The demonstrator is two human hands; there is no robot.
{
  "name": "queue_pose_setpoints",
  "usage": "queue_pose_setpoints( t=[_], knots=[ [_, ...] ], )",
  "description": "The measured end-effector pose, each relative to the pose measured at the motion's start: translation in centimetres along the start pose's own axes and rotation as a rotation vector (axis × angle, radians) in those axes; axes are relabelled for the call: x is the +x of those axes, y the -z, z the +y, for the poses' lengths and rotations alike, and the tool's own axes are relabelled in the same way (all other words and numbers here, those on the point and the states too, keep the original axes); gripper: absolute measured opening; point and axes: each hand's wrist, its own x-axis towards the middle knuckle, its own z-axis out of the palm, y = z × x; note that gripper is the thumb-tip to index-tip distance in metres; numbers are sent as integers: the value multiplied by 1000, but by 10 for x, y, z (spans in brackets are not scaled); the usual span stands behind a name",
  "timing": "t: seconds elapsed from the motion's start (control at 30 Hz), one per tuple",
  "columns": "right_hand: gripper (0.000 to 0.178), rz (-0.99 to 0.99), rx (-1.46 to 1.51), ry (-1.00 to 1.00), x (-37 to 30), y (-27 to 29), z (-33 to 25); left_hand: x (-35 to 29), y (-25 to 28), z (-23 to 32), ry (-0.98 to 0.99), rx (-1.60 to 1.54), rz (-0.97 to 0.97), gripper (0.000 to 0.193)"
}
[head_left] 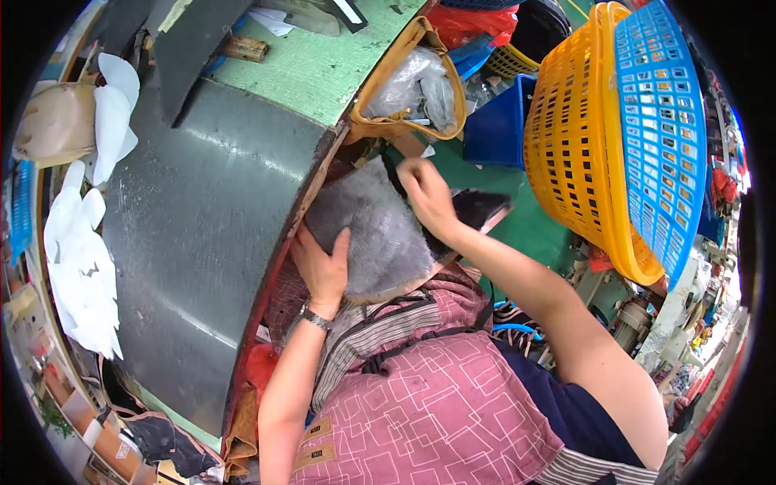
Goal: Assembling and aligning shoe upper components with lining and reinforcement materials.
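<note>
Left hand point(322, 265): partly open, thumb spread over the grey cloth point(376, 234). Right hand point(427, 194): fingers curled at cloth's right edge, hold unclear; forearm slants inward.

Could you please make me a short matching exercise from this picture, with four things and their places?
Things:
1. Wristband
2. Grey furry sheet
3. Yellow basket
4. White pieces

Places:
A. Along the left edge of the dark worktop
B. Under the thumb of the left hand
C. Next to the light-blue basket
D. Around a wrist

Right pairs: 1-D, 2-B, 3-C, 4-A.
</note>
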Motion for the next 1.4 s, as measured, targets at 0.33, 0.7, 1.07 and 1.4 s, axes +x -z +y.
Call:
queue_pose_setpoints(
  t=[0.33,0.7,1.07,1.4],
  knots=[
    [46,-372,-275,581,-53,63,-39,-5,22,-8,271,-373,-220,51],
    [28,-380,643,-32,12,135,-205,16,93,97,273,-1978,-691,64],
    [25,8,-111,868,-14,59,-231,-27,181,118,101,-2420,-639,64],
    [22,43,-169,808,-30,31,-264,-22,181,94,191,-1453,139,21]
  ],
)
